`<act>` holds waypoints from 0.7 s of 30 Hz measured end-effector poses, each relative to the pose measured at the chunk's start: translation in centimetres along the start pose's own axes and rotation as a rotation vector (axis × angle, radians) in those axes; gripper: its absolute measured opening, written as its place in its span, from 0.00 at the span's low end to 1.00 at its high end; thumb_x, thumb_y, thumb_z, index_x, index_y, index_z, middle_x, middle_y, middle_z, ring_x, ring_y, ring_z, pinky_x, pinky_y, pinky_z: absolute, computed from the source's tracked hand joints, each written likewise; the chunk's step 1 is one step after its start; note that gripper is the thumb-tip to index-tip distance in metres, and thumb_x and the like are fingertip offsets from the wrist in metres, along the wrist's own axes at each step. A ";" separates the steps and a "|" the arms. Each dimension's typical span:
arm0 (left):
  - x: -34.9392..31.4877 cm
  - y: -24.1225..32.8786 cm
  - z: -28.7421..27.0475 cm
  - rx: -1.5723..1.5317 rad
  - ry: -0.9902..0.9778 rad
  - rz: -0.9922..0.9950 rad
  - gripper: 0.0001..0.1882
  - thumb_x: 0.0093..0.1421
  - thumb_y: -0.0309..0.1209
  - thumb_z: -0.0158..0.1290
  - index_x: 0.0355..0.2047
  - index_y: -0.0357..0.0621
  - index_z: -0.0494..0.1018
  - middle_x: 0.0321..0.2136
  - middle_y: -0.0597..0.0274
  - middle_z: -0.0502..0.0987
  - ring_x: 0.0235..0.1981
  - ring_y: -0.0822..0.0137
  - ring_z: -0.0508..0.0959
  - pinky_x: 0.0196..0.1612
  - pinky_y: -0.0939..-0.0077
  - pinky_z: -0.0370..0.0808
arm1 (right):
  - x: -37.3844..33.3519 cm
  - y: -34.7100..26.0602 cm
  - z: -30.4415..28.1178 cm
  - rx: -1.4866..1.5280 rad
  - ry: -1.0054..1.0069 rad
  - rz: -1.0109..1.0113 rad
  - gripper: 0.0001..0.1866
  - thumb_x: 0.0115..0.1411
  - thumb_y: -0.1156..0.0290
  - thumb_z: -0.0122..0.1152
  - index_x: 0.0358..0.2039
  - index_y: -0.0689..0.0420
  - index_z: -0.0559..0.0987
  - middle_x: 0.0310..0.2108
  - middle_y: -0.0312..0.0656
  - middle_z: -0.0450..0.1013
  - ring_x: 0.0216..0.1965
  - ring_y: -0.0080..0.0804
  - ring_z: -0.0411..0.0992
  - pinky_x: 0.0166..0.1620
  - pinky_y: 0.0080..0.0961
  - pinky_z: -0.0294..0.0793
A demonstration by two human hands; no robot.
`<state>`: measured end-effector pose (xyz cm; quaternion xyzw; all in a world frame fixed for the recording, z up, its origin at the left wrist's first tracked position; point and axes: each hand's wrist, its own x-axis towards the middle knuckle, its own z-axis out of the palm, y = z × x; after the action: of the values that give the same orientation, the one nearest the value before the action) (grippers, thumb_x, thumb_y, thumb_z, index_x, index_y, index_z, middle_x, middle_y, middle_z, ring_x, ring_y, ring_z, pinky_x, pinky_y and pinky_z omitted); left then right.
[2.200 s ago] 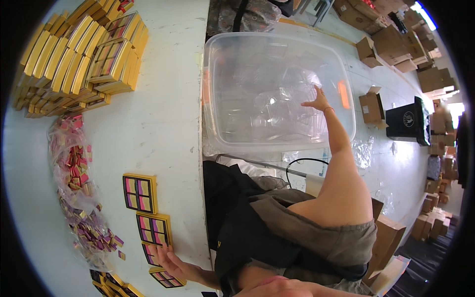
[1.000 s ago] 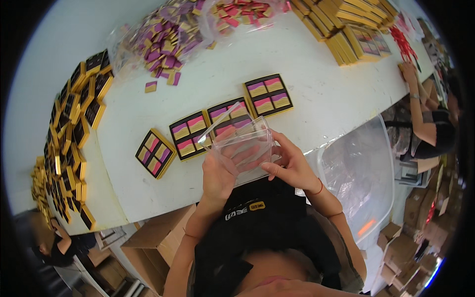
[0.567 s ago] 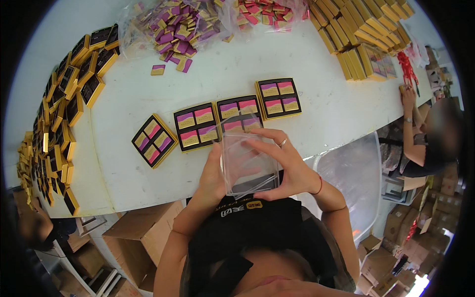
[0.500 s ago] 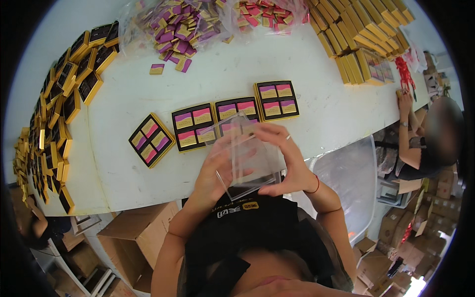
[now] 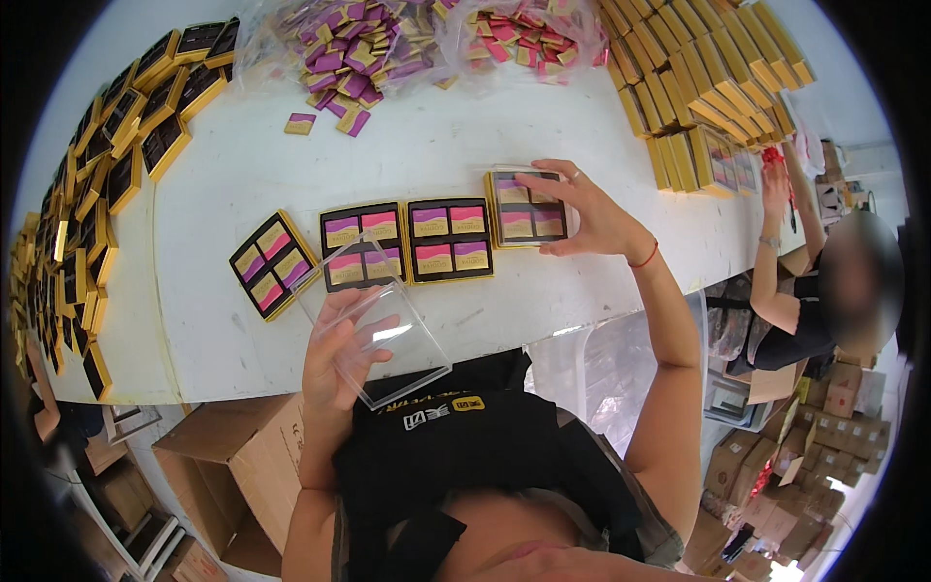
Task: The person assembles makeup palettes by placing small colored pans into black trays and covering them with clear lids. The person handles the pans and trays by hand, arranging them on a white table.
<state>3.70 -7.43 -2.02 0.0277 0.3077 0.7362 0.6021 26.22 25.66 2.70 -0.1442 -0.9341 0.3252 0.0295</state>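
Note:
My left hand [image 5: 333, 357] grips a clear plastic lid [image 5: 407, 351], tilted in the air near the table's front edge. Farther right, my right hand [image 5: 603, 218] has its thumb and fingers around a second clear lid [image 5: 529, 225], which lies over the gold-edged box [image 5: 493, 215] at the right end of the row. Whether that lid is fully seated I cannot tell. Two uncovered boxes [image 5: 451, 242] [image 5: 335, 225] stand side by side to its left, each holding pink and purple wrapped pieces. At the left end another filled box [image 5: 274, 264] sits turned at an angle.
Dark-lined gold boxes [image 5: 124, 182] are piled along the left. At the back are bags of purple pieces [image 5: 354, 48] and pink pieces [image 5: 529, 44]. Stacked gold boxes [image 5: 698, 58] fill the back right, near a co-worker's arm [image 5: 771, 262]. A cardboard carton [image 5: 228, 456] stands below the table.
The two clear lids, held together before, are now apart. My right hand has carried one forward and right onto the end box; my left hand keeps the other, slightly farther left.

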 end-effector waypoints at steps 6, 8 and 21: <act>-0.4 0.3 0.7 0.014 0.043 0.003 0.21 0.62 0.29 0.51 0.55 0.40 0.64 0.58 0.42 0.65 0.51 0.46 0.77 0.38 0.64 0.84 | -0.4 -0.8 0.5 -0.265 0.028 -0.039 0.47 0.40 0.60 0.76 0.64 0.41 0.68 0.62 0.49 0.60 0.62 0.51 0.59 0.64 0.43 0.58; -0.2 0.9 1.3 0.048 0.039 -0.002 0.21 0.63 0.29 0.51 0.56 0.40 0.64 0.59 0.41 0.65 0.51 0.46 0.77 0.38 0.65 0.84 | -0.3 -1.2 -0.1 -0.341 -0.015 -0.025 0.47 0.40 0.62 0.76 0.64 0.42 0.68 0.63 0.48 0.60 0.61 0.49 0.60 0.64 0.41 0.58; 0.0 -0.1 0.6 -0.016 -0.003 -0.026 0.22 0.62 0.29 0.51 0.56 0.39 0.63 0.58 0.42 0.67 0.51 0.45 0.77 0.36 0.65 0.84 | 2.6 -2.4 2.1 -0.433 0.096 -0.162 0.51 0.39 0.53 0.76 0.66 0.41 0.64 0.63 0.47 0.59 0.61 0.51 0.58 0.62 0.50 0.56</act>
<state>4.00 -7.23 -1.58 0.0199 0.3012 0.7307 0.6123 22.87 23.35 2.38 -0.0870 -0.9881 0.1065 0.0685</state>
